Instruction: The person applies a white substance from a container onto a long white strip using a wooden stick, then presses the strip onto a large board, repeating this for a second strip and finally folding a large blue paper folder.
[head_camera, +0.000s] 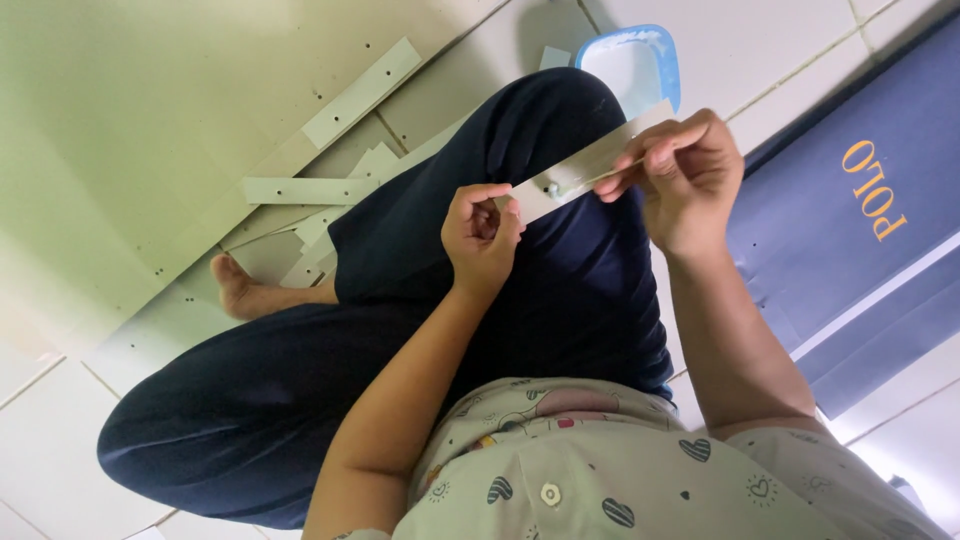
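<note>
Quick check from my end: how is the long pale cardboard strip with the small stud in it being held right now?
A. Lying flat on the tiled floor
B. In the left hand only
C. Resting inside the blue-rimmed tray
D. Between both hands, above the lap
D: the left hand pinches one end of the long pale cardboard strip and the right hand grips the other, above the dark trousers.

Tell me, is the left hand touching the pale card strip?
Touching. The head view shows the left hand pinching one end of the card strip, its fingers curled over the edge, while the right hand grips the other end.
</note>
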